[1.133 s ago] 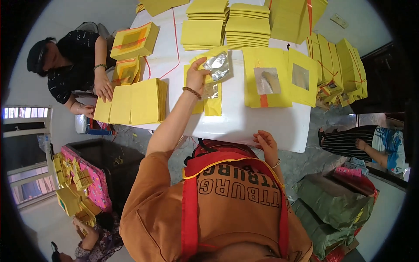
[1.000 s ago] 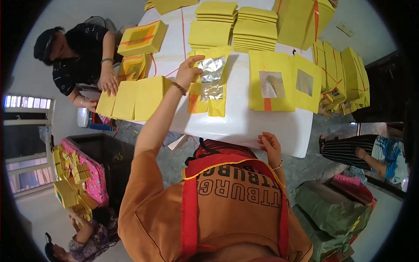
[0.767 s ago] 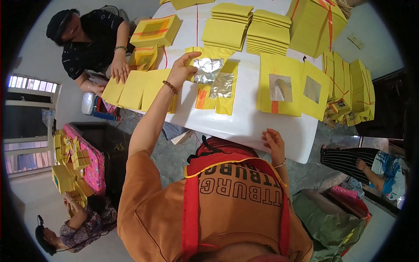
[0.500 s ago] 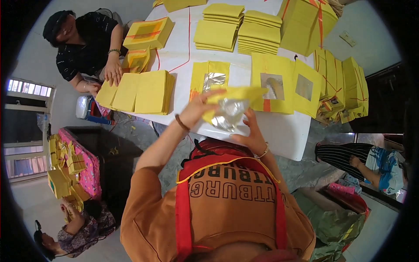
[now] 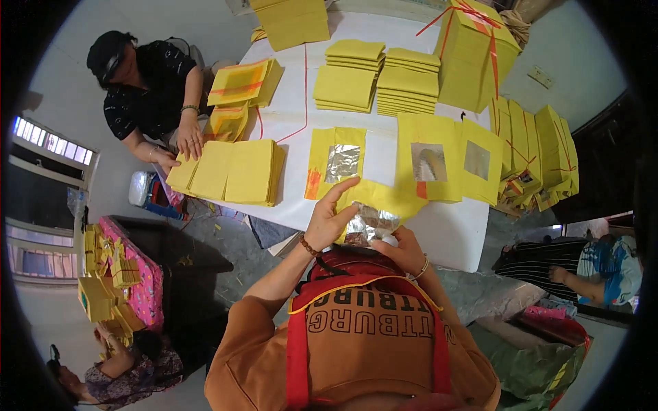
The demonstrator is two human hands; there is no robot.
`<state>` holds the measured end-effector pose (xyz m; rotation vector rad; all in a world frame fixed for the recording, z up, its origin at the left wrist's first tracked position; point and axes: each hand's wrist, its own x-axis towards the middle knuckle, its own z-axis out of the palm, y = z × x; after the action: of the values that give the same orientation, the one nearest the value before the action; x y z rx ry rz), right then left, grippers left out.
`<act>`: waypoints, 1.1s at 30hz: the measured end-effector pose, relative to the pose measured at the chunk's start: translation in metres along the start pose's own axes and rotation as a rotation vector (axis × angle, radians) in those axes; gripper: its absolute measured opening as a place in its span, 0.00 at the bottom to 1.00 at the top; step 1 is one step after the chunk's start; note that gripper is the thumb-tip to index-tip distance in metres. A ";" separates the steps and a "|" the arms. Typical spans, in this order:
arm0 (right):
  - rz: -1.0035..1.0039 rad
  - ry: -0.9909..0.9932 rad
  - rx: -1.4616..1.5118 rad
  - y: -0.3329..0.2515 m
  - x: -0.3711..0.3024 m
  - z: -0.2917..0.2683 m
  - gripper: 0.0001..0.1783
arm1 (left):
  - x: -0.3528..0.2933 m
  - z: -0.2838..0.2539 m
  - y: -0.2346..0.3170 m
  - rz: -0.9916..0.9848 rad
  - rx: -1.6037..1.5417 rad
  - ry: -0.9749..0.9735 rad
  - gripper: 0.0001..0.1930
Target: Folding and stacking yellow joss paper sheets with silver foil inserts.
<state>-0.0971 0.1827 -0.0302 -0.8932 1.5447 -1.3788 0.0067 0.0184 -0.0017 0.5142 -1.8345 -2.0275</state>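
At the near edge of the table a yellow paper sheet with a silver foil patch [image 5: 373, 218] lies tilted toward my body, its far part reaching over the table top. My left hand [image 5: 332, 218] is at its left side, index finger stretched out and thumb apart, near the foil. My right hand [image 5: 403, 252] grips the sheet's near right edge, its thumb on top by the foil and its other fingers hidden. Just beyond lies a flat foil-patched yellow sheet [image 5: 317, 156]. To the right are foil-patched yellow sheets [image 5: 411, 130], one stack beside another [image 5: 488, 139].
Yellow paper stacks [image 5: 343, 85] stand farther back, beside a tall red-tied bundle [image 5: 473, 65]. At the left, a co-worker's hands [image 5: 188, 137] touch yellow stacks [image 5: 250, 171]. More tied bundles [image 5: 552, 147] stand right of the table [image 5: 452, 240]. Another person [image 5: 140, 366] is at lower left.
The foil-patched sheet has come down toward my body with both hands. My left fingers now stretch beside it, and my right hand has closed on its near edge. The view has shifted slightly.
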 end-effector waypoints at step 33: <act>-0.260 0.140 -0.060 0.029 -0.019 -0.013 0.06 | -0.077 0.029 -0.055 -0.274 -0.943 0.107 0.29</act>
<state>-0.1013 0.2087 -0.0560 -1.0846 1.6255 -1.6151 0.0585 0.0870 -0.0516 0.5698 -0.6040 -2.6555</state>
